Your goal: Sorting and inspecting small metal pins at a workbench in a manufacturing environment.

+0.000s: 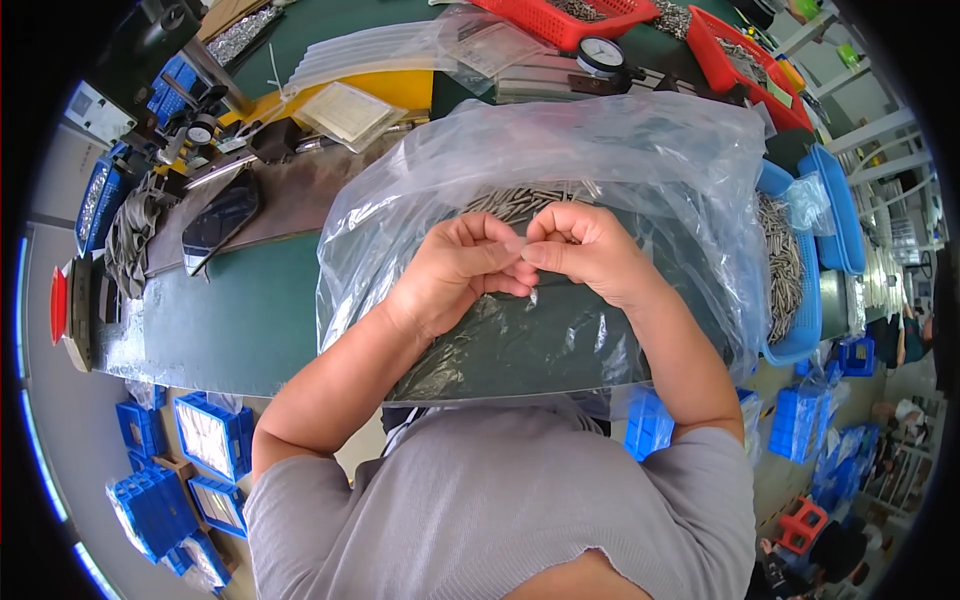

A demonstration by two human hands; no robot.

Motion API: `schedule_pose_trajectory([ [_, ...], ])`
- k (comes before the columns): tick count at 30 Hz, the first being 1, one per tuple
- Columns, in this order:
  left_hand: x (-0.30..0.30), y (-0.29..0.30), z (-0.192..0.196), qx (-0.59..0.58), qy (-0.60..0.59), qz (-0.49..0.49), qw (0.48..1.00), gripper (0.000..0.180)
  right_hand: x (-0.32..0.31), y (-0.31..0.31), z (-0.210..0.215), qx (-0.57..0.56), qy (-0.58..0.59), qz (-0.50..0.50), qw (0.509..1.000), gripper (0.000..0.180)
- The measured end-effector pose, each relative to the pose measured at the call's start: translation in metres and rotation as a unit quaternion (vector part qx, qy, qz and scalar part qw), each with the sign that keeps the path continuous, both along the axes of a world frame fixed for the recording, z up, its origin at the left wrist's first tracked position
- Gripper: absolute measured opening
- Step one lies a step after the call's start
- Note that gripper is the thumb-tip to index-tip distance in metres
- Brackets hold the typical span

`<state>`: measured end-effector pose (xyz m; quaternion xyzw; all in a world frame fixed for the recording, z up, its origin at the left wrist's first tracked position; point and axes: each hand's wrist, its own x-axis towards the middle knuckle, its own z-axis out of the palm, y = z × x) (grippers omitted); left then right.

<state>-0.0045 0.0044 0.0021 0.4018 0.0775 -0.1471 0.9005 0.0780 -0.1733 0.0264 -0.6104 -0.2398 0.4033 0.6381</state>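
My left hand (pixel 450 268) and my right hand (pixel 592 250) meet over the middle of the bench, thumbs and forefingers pinched tip to tip. Whatever sits between the fingertips is too small or too hidden to name. Beneath and around both hands spreads a large clear plastic bag (pixel 420 150), crumpled and lying on the green bench top. A pile of slim metal pins (pixel 510 203) shows just beyond my fingers, in or under the plastic. A small bright glint lies below the left fingers; I cannot tell whether it is metal or plastic.
At right stands a blue basket (pixel 806 300) filled with metal pins (pixel 782 265). Red baskets (pixel 705 50) line the far side, near a dial gauge (pixel 601 56). A dark phone (pixel 222 218) and a grey cloth (pixel 133 235) lie at left. Blue crates (pixel 150 515) stand on the floor.
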Motion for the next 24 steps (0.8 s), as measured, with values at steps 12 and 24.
schedule_pose_trajectory([
  [12,0.004,0.002,-0.001,0.007,-0.005,0.003,1.000,0.006,0.002,0.003,-0.006,-0.012,-0.070,-0.028,0.997,0.017],
  [24,-0.001,0.003,0.000,0.016,-0.055,0.022,0.998,0.007,-0.009,-0.001,0.015,-0.066,-0.283,-0.059,0.955,0.015],
])
